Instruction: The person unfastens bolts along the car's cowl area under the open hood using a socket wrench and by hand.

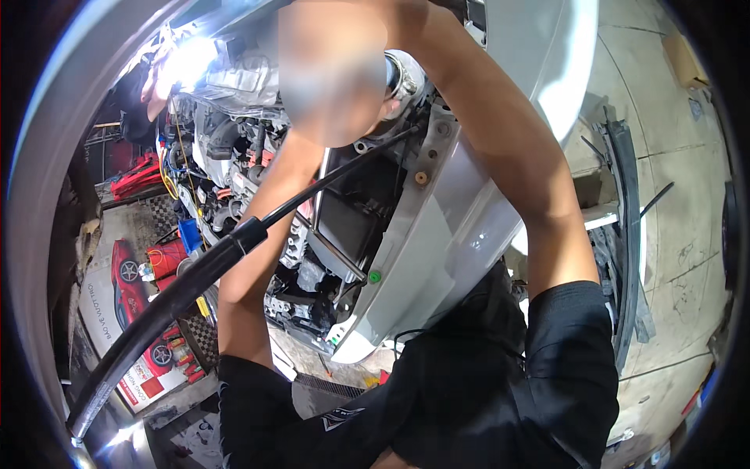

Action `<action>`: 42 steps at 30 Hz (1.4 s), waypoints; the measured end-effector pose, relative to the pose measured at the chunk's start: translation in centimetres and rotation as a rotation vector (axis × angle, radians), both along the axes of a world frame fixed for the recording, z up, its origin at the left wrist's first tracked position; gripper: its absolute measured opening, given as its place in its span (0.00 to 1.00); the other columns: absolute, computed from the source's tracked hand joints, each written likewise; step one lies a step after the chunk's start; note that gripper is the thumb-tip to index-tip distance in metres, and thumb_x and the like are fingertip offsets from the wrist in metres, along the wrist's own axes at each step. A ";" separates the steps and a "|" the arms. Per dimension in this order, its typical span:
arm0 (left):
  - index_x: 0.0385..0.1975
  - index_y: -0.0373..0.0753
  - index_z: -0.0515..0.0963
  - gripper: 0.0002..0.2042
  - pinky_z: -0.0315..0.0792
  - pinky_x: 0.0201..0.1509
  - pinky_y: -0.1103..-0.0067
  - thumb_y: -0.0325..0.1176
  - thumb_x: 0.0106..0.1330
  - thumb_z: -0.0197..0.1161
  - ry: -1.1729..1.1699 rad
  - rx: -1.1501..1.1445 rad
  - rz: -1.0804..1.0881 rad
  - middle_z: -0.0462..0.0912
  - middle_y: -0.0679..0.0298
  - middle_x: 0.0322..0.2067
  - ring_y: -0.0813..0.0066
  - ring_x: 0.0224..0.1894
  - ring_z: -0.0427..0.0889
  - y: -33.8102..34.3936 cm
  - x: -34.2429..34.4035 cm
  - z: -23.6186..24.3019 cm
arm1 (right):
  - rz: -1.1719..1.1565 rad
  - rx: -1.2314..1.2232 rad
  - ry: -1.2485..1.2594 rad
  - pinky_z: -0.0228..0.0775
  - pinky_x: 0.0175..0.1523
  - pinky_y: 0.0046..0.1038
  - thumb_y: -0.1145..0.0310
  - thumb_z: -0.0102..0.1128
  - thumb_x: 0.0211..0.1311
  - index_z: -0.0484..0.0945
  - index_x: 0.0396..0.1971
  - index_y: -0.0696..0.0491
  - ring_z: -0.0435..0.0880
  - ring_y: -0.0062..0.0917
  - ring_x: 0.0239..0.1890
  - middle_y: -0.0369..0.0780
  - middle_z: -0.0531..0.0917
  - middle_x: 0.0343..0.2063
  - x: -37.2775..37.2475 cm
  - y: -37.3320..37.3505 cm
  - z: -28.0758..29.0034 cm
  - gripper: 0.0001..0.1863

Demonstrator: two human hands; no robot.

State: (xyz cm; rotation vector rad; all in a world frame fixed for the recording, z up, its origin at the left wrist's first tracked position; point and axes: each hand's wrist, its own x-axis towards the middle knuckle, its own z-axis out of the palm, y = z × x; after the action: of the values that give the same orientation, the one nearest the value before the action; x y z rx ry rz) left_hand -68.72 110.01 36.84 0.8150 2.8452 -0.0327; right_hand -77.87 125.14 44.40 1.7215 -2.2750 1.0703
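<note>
Both my arms reach up into an open car engine bay. My left hand (348, 121) is beside a round metal part (406, 74) near the strut tower, with a fingertip close to its lower edge. My right hand (340, 23) bends over the same area from above. Blur smears most of both hands, so their grip and anything held in them are hidden. A black gas strut (176, 305) slants across the view in front of my left forearm, its thin rod ending near the fender edge, below the round part.
The white fender (469, 227) runs along my right arm. Engine parts and hoses (226, 148) fill the bay. At upper left, another person's hand (158, 90) is beside a bright lamp (194, 62). Black trim strips (625, 234) lie on the floor at right, with a cardboard box (686, 59) beyond.
</note>
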 end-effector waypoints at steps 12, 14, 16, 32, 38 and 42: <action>0.36 0.34 0.75 0.10 0.73 0.49 0.66 0.33 0.60 0.62 0.050 -0.005 -0.219 0.78 0.57 0.37 0.56 0.44 0.77 0.4 -0.9 -1.7 | -0.051 0.086 -0.035 0.75 0.36 0.42 0.53 0.62 0.52 0.82 0.22 0.56 0.84 0.45 0.31 0.51 0.82 0.25 0.2 1.5 -0.1 0.19; 0.39 0.35 0.75 0.13 0.72 0.50 0.67 0.32 0.56 0.65 0.027 0.056 -0.317 0.78 0.56 0.40 0.57 0.46 0.77 0.9 -1.8 -1.7 | -0.061 0.065 -0.007 0.75 0.36 0.42 0.53 0.62 0.52 0.82 0.22 0.56 0.84 0.45 0.31 0.52 0.82 0.24 -0.2 1.5 -1.2 0.19; 0.43 0.36 0.76 0.14 0.71 0.52 0.66 0.31 0.58 0.65 0.039 0.067 -0.181 0.78 0.56 0.42 0.55 0.48 0.77 0.3 0.0 0.2 | -0.012 0.046 0.020 0.75 0.38 0.41 0.54 0.59 0.56 0.82 0.24 0.57 0.84 0.45 0.33 0.51 0.83 0.25 0.6 1.6 0.3 0.19; 0.70 0.39 0.54 0.38 0.77 0.47 0.69 0.59 0.68 0.53 0.015 1.232 1.245 0.71 0.51 0.60 0.63 0.60 0.74 -8.6 19.6 8.5 | 0.120 0.175 -0.270 0.70 0.36 0.33 0.43 0.61 0.58 0.84 0.36 0.50 0.81 0.32 0.29 0.45 0.83 0.24 1.2 -2.5 -2.0 0.23; 0.63 0.35 0.67 0.29 0.60 0.68 0.69 0.50 0.70 0.53 0.348 1.416 1.015 0.70 0.53 0.62 0.65 0.64 0.69 -11.3 18.7 12.4 | 0.336 0.034 -0.489 0.61 0.32 0.19 0.65 0.55 0.69 0.82 0.36 0.59 0.65 0.11 0.25 0.30 0.74 0.19 1.4 -4.6 -4.2 0.12; 0.34 0.33 0.77 0.08 0.72 0.46 0.81 0.25 0.67 0.49 0.525 1.565 0.876 0.79 0.64 0.33 0.78 0.35 0.76 -10.9 18.3 16.3 | 0.597 -0.156 -0.526 0.63 0.36 0.17 0.67 0.52 0.72 0.77 0.42 0.61 0.68 0.12 0.29 0.30 0.75 0.25 2.1 -5.7 -5.5 0.12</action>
State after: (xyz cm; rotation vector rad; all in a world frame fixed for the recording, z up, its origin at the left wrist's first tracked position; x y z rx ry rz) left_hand -50.41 99.11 53.17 -0.5694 2.8638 2.4960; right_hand -75.77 119.47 38.90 2.3337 -1.8438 1.9531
